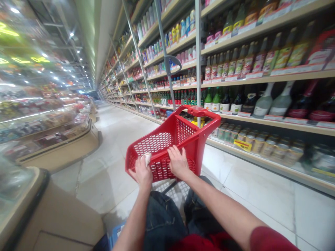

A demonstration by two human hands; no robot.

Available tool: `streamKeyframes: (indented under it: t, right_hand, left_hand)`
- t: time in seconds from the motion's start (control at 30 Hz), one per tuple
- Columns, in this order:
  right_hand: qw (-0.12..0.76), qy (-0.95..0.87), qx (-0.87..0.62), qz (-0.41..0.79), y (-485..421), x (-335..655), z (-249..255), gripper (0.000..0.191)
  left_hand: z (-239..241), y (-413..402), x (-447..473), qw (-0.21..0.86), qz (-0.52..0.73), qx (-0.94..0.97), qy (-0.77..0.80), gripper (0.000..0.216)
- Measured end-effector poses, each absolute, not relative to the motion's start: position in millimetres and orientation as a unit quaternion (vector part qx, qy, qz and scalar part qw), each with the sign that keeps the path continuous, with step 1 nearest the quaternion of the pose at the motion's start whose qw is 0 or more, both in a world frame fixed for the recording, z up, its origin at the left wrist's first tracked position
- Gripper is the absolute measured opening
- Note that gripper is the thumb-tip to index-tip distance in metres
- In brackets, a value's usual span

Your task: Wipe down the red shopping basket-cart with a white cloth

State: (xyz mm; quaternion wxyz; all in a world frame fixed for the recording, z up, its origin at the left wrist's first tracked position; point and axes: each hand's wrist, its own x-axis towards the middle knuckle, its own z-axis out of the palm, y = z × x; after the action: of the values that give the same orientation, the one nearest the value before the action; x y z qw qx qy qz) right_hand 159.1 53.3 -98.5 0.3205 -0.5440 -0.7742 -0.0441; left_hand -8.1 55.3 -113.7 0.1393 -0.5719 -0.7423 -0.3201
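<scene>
That red cart (159, 169) stands just ahead, touching the fingers, long axis slanting rightward to its handle (200, 111); left hand (143, 172) grips a white wad (148, 158) at the near rim (162, 153); right hand (179, 162), nearer the handle, rests loosely spread there.

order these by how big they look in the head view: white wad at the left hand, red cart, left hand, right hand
1. Red cart
2. Left hand and right hand: too alike to rank
3. White wad
</scene>
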Motion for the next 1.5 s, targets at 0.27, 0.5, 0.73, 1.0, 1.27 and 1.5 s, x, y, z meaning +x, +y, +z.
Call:
streamKeyframes:
  t: [0.27,0.5,0.73,1.0,1.27,1.5]
  right_hand:
    - [0.313,-0.772,-0.55,-0.05,51.9,160.7,-99.5,0.056]
    - [0.31,-0.775,-0.549,-0.038,50.8,159.9,-99.0,0.057]
    - [0.294,-0.776,-0.556,-0.044,49.2,158.9,-97.7,0.055]
    - [0.275,-0.788,-0.548,-0.059,47.7,165.4,-97.8,0.053]
    - [0.275,-0.783,-0.555,-0.062,47.8,161.2,-98.0,0.052]
    - [0.272,-0.782,-0.557,-0.064,50.6,165.0,-98.1,0.052]
  left_hand:
    - [-106.5,58.0,30.1,0.132,-0.259,-0.676,-0.677,0.047]
    - [-113.9,43.6,-44.3,0.122,-0.285,-0.573,-0.758,0.046]
    - [-114.7,46.1,-13.0,0.123,-0.282,-0.581,-0.754,0.046]
    - [-121.2,41.9,-34.1,0.132,-0.249,-0.637,-0.718,0.049]
    - [-127.7,42.7,-37.6,0.158,-0.277,-0.561,-0.764,0.044]
    - [-115.5,50.8,-3.6,0.158,-0.261,-0.638,-0.707,0.039]
